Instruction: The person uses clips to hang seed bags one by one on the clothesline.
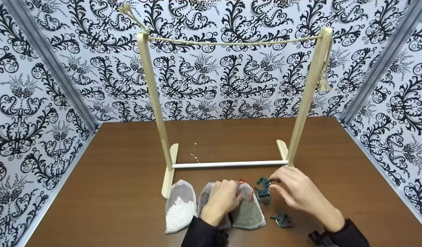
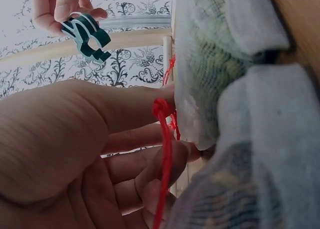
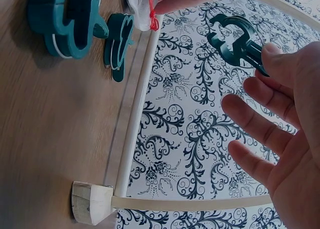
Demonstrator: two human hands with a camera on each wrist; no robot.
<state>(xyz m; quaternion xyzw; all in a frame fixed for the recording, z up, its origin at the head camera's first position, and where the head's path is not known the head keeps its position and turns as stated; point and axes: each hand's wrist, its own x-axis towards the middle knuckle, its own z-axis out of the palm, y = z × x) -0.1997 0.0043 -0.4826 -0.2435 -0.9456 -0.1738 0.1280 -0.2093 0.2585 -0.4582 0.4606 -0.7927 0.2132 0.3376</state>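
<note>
My left hand (image 1: 223, 197) pinches the upper end of a white mesh bag (image 1: 248, 215) with greenish contents and a red drawstring (image 2: 165, 154). Between the thumb and fingers of my right hand (image 1: 298, 187) is a dark green plastic clip (image 3: 232, 41), its toothed jaws pointing away from the palm. That hand hovers just right of the bag, with the other fingers spread. Two more green clips lie on the table, one nearer (image 3: 65, 24) and one farther (image 3: 119, 44) in the right wrist view. Partly behind my left hand lies a mesh bag with dark contents (image 2: 250, 164).
A mesh bag of white beads (image 1: 180, 212) lies at the left. Behind the bags stands a wooden frame (image 1: 152, 99) with a rope (image 1: 231, 43) strung across its top and a white bar (image 1: 230, 164) low down. White crumbs (image 1: 194, 157) dot the brown table (image 1: 121, 192).
</note>
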